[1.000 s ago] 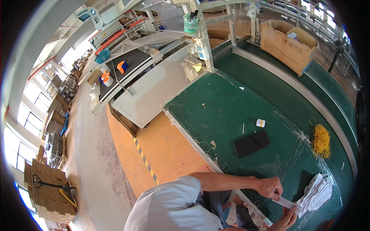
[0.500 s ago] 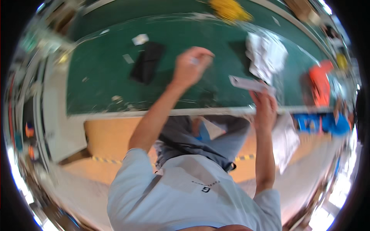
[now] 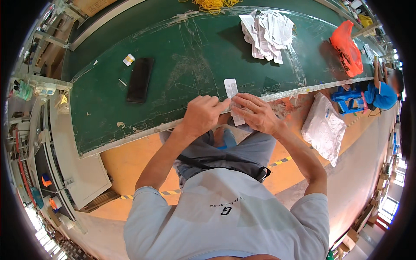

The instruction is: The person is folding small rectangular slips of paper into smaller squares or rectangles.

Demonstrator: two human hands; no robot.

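Observation:
Both my hands meet at the near edge of the green table, around a narrow printed paper strip (image 3: 231, 86). My right hand (image 3: 256, 113) grips it from the right, its fingers lying across the strip's middle. The lower end of the strip shows below those fingers, over my lap. My left hand (image 3: 202, 116) is closed, with thumb and forefinger pinched at the strip's left edge; its fingertips partly hide the contact. Farther off to the right lies a loose pile of similar white paper strips (image 3: 268, 37).
A black phone (image 3: 140, 80) and a small white-and-yellow packet (image 3: 128, 60) lie left on the table (image 3: 173, 93). A yellow tangle of thin bands (image 3: 213, 5) is at the back. A red plastic bag (image 3: 348, 48) lies right. Another person (image 3: 383, 93) sits beyond it.
My right hand has brought the paper strip leftward to the middle. My left hand has come down toward me from above the table and joined it. The head view has turned.

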